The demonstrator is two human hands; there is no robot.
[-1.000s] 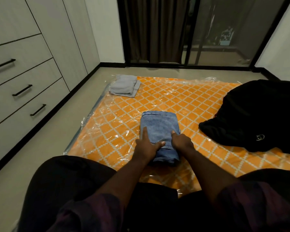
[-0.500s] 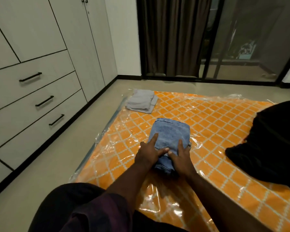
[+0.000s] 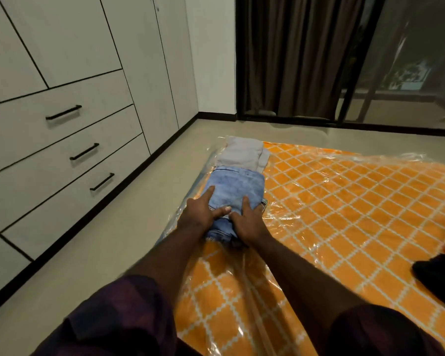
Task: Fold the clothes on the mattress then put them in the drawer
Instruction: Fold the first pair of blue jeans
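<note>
A folded pair of light blue jeans (image 3: 238, 186) lies at the left edge of the orange patterned mattress (image 3: 344, 201), which is wrapped in clear plastic. My left hand (image 3: 203, 214) grips the jeans' near left corner with its index finger and thumb on top. My right hand (image 3: 247, 222) grips the near right side, thumb on top. The jeans' far end meets a folded grey garment (image 3: 242, 155) at the mattress corner. Three shut drawers (image 3: 62, 160) with black bar handles stand in the wardrobe on the left.
A black garment (image 3: 439, 276) lies at the right edge of the mattress. A strip of beige floor (image 3: 129, 227) runs between mattress and wardrobe. A dark curtain (image 3: 301, 55) and a glass sliding door (image 3: 409, 73) close the far side.
Both hands have carried the folded jeans from the middle of the mattress to its left edge, up against the grey garment. My view has swung left toward the drawers.
</note>
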